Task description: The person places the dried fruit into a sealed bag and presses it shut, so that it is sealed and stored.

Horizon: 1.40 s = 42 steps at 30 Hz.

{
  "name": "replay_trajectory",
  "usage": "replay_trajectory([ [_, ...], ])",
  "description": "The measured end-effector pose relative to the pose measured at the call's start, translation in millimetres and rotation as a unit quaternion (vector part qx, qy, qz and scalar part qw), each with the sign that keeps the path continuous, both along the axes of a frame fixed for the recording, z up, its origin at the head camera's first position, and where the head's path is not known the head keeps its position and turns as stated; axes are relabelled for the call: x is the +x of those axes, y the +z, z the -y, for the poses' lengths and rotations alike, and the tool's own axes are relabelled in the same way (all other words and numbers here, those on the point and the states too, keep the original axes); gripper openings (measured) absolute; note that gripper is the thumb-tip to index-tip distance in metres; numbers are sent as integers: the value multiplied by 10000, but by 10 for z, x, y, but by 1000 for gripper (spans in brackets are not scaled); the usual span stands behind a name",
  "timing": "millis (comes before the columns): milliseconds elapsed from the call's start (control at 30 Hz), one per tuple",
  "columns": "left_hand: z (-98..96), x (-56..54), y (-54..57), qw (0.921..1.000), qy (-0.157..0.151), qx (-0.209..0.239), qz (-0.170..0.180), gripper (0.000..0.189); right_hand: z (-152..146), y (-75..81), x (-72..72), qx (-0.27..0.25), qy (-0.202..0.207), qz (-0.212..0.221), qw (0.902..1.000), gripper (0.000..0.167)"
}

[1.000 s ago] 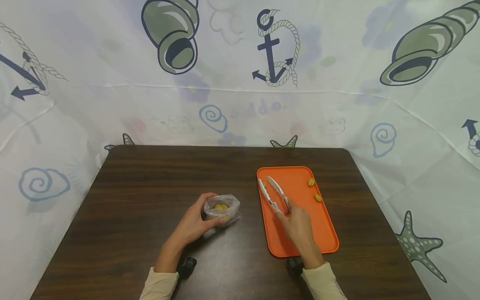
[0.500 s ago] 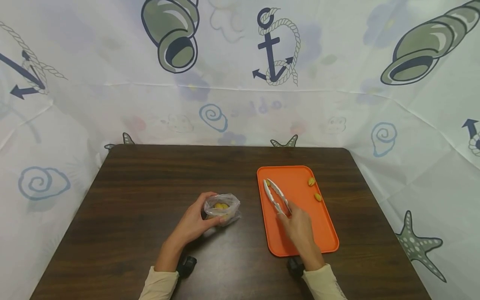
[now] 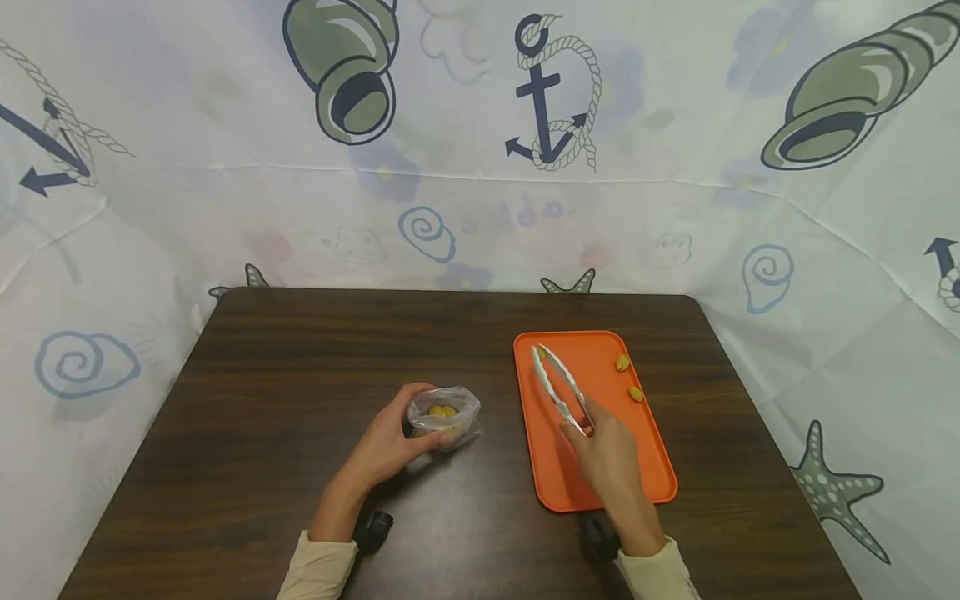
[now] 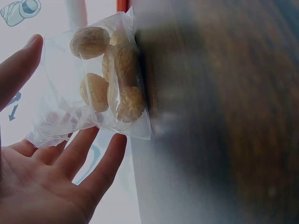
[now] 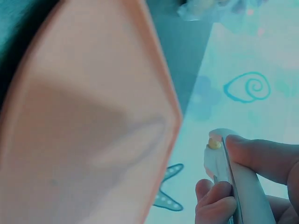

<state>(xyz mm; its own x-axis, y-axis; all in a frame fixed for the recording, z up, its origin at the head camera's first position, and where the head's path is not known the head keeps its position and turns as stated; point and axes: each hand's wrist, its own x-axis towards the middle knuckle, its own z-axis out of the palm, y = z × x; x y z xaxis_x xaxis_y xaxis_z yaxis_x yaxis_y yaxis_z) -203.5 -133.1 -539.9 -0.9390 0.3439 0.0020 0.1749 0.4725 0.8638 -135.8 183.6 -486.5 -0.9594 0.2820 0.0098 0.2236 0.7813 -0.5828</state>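
Note:
My left hand (image 3: 386, 442) holds a clear plastic bag (image 3: 467, 408) upright on the table, thumb on one side and fingers on the other. Several wrinkled yellow-brown, walnut-like pieces (image 4: 92, 43) lie in the bag; their exact kind is unclear. My right hand (image 3: 611, 462) grips a pair of metal tongs (image 3: 573, 382) above the orange tray (image 3: 588, 354). One small yellowish piece (image 3: 541, 353) is between the tong tips, seen too in the right wrist view. Two more pieces, one farther back (image 3: 622, 362) and one nearer (image 3: 635, 393), lie by the tray's right edge.
A dark wooden table (image 3: 300, 358) carries the tray on its right side. Bare tabletop separates bag and tray. Behind and beside the table hangs a white sheet (image 3: 480, 125) printed with shells, anchors and starfish.
The tongs have closed around a piece at the tray's left side and shifted slightly right and back with it. My right hand moved right too. The left hand and bag stay put.

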Motion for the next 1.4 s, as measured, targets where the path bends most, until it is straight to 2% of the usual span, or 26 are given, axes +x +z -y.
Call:
replay_trajectory([
  [267, -5, -3, -5, 10000, -14, 23, 60, 78, 21, 181, 79, -10, 37, -87, 10000, 53],
  [533, -6, -7, -7, 10000, -9, 16, 49, 79, 30, 325, 147, 214, 3, -436, 9988, 37],
  [700, -7, -10, -9, 10000, -23, 16, 40, 79, 44, 392, 175, 283, -23, -601, 9978, 34],
  [1133, -8, -9, -10, 10000, -19, 20, 49, 78, 98, 525, 255, 173, 85, -788, 9967, 39],
  [1400, -10, -12, -15, 10000, -4, 3, 49, 79, 168, 604, 308, 227, 249, -1104, 9933, 40],
])
